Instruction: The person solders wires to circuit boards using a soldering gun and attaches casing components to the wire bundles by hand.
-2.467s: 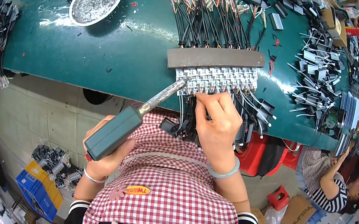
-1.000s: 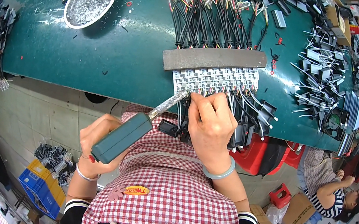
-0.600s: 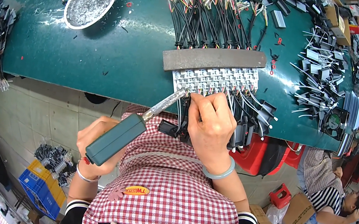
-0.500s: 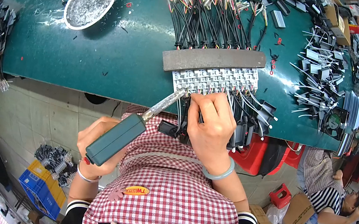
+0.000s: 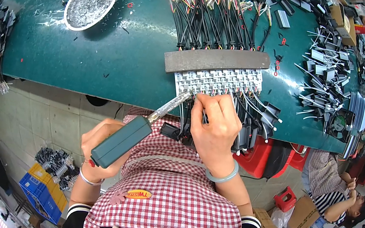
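In my left hand is a soldering iron with a boxy green handle. Its silvery metal shaft slants up and right to the near left corner of a panel of small white circuit boards. Right beside the tip, my right hand is closed in a pinch at the panel's near edge; what the fingertips hold is hidden. A dark grey bar lies across the panel's far side. Black cables with bare coloured ends fan out beyond it. White wires and black housings hang off the near side.
A pale-rimmed bowl with silvery residue stands at the left of the green table. Piled wired housings and a small fan lie at the right. A red stool is below the table edge. Another person sits at the right.
The soldering iron and my left hand have shifted slightly right. My right hand stays pinched at nearly the same spot. The person at the right has brought a hand down from their head.
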A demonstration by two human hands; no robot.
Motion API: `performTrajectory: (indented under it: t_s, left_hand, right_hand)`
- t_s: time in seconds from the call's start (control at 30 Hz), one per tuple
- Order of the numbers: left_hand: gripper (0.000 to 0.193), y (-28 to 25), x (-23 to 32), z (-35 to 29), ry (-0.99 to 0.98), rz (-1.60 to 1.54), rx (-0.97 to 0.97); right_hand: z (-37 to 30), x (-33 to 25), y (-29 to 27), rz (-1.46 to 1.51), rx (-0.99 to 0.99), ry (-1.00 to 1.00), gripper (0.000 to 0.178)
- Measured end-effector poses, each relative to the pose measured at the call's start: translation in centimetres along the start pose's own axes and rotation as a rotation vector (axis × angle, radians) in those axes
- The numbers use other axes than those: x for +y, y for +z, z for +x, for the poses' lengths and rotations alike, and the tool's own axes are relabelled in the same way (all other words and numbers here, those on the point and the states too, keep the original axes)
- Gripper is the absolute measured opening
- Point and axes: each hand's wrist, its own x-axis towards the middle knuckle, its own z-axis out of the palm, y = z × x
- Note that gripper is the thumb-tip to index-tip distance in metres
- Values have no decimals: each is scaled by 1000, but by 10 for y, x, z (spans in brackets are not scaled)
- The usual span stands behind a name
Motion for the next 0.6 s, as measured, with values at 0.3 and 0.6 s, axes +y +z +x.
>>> performTrajectory:
  t_s: [0.3,0.6]
  left_hand:
    - [23,3,-1,3,7,12,-20]
    - [20,3,-3,2,57,40,-18]
  right_hand:
    - [1,0,0,3,-2,-9,14]
    - [1,0,1,-13,-4,-12,14]
